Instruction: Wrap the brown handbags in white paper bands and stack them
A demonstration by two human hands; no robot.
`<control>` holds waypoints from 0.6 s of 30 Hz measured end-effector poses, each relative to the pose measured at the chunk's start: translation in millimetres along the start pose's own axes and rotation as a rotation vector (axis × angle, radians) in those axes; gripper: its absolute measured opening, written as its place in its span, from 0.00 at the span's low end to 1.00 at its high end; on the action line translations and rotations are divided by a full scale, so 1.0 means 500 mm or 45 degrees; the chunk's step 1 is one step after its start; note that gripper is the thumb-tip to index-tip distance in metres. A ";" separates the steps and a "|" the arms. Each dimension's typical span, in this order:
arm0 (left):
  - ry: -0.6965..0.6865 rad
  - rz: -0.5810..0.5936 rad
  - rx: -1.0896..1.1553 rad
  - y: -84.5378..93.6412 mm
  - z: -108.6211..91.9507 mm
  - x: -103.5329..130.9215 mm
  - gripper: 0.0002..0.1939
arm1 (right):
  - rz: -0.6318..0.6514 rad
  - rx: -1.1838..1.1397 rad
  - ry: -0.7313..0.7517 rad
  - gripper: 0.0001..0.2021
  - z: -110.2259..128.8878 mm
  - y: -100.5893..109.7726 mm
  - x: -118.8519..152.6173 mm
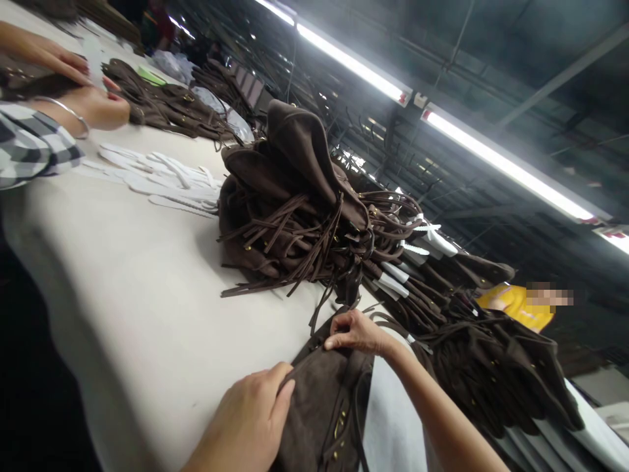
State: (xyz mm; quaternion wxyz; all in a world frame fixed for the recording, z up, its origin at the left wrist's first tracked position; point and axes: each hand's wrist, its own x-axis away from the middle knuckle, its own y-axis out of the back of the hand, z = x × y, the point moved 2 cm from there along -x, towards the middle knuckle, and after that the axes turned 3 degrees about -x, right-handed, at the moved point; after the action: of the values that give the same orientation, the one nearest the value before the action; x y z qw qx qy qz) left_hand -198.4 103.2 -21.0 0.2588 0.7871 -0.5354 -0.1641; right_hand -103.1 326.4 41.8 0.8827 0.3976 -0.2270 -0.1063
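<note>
A dark brown suede-like bag (319, 400) with small gold-coloured fittings lies on the pale table in front of me. My left hand (258, 406) grips its near left edge, thumb on top and fingers out of sight beneath. At the bag's far edge, my right hand (354, 333) is closed in a pinch on the brown material. A white sheet (393, 406) shows under my right forearm, beside the bag. Just beyond my right hand rises a heap of similar brown bags (295, 183) with thin dangling cords.
Stacked brown bags (501, 367) with white inserts stand to the right. White strips (162, 177) lie at the far left of the table (162, 308). There, a co-worker's hands (93, 98) hold a white piece. A person in yellow (511, 305) is behind the stacks.
</note>
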 end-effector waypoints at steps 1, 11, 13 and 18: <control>0.023 0.074 0.076 0.003 0.004 -0.001 0.16 | 0.046 -0.040 0.023 0.23 0.000 0.001 -0.002; -0.038 0.074 0.341 -0.016 0.036 -0.015 0.17 | 0.196 0.229 0.011 0.20 0.007 0.009 0.029; -0.001 -0.036 0.278 -0.029 0.038 -0.017 0.18 | 0.145 0.383 0.031 0.21 0.010 -0.009 0.010; 0.049 -0.359 0.238 -0.053 0.056 -0.011 0.13 | -0.182 0.891 0.099 0.27 0.000 -0.065 -0.059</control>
State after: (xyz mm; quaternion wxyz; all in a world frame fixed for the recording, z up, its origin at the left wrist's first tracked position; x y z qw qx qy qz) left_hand -195.5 109.6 -59.3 0.1692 0.8780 -0.4274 -0.1332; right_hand -129.4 315.6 8.1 0.6913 0.6944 -0.1877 -0.0683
